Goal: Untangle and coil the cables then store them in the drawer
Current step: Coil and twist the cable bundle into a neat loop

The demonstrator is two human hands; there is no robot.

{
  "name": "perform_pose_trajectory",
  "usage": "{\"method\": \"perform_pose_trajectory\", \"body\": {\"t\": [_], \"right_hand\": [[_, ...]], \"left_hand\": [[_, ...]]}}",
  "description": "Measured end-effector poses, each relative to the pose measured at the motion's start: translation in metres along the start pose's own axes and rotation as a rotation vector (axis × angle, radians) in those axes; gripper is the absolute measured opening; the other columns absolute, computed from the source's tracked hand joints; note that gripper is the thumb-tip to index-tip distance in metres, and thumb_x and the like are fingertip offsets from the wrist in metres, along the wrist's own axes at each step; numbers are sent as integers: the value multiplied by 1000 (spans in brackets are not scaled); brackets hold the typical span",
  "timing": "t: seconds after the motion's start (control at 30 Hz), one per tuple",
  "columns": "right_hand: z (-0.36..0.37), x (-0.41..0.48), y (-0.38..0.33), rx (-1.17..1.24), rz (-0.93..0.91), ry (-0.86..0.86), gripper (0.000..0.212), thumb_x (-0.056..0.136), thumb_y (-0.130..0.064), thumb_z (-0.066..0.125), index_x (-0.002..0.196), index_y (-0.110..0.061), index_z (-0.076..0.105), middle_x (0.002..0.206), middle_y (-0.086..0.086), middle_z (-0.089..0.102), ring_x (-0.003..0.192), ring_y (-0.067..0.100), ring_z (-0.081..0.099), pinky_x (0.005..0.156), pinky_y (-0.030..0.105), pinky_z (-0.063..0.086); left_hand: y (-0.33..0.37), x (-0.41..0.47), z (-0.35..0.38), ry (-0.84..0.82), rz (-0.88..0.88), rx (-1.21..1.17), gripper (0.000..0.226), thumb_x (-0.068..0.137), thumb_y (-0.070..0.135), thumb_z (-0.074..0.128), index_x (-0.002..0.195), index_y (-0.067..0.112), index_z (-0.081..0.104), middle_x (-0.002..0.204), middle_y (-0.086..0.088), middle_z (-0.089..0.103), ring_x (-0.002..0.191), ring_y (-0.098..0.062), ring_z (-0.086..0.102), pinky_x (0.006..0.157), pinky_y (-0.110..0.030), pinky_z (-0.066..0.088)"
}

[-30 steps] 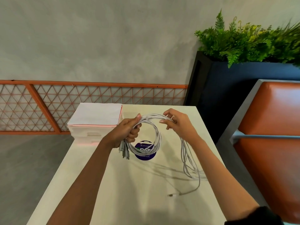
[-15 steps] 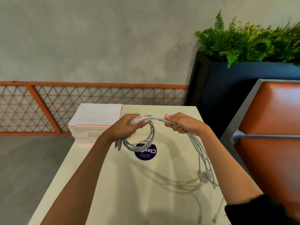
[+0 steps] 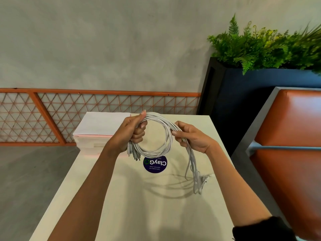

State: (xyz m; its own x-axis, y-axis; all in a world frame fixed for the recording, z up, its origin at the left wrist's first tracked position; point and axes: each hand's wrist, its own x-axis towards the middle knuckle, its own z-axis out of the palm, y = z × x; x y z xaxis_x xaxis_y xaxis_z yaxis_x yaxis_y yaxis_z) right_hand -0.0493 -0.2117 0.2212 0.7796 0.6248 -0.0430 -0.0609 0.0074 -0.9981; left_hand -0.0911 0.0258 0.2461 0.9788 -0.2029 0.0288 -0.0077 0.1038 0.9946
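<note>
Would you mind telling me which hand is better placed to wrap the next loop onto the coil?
The right hand: it grips the loose cable tails hanging toward the table, while the left hand is busy holding the coil.

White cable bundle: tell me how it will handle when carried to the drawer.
Probably floppy: the loose tails droop straight down from the right hand. Likely light, since the left hand grips the coil at one side and the loops hang free. It may spring apart if released; no tie shows on the loops.
</note>
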Motion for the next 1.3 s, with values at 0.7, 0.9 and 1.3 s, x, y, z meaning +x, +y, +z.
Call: {"method": "perform_pose_trajectory", "body": {"t": [0.7, 0.9, 1.3], "right_hand": [[13, 5, 44, -658, -259, 694, 37, 104, -28, 31, 83, -13, 58, 54, -6, 39, 49, 9, 37, 54, 27, 32], [5, -9, 20, -288, 126, 168, 49, 88, -62, 41, 74, -15, 41, 61, -1, 25, 49, 8, 15, 42, 21, 14], [12, 2, 53, -570, -208, 619, 13, 95, -28, 56, 90, -16, 53, 74, 1, 63, 52, 10, 50, 48, 31, 43]], "left_hand": [[14, -9, -17, 81, -30, -99, 40, 89, 48, 48, 66, 17, 41, 48, 8, 16, 39, -5, 11, 38, -15, 12], [14, -7, -19, 189, 25, -188, 41, 95, 43, 44, 65, 16, 40, 44, 10, 20, 35, -3, 15, 34, -12, 18], [2, 0, -16, 250, 3, -305, 42, 99, 40, 43, 64, 17, 41, 43, 11, 20, 34, -2, 16, 36, -16, 12]]}}
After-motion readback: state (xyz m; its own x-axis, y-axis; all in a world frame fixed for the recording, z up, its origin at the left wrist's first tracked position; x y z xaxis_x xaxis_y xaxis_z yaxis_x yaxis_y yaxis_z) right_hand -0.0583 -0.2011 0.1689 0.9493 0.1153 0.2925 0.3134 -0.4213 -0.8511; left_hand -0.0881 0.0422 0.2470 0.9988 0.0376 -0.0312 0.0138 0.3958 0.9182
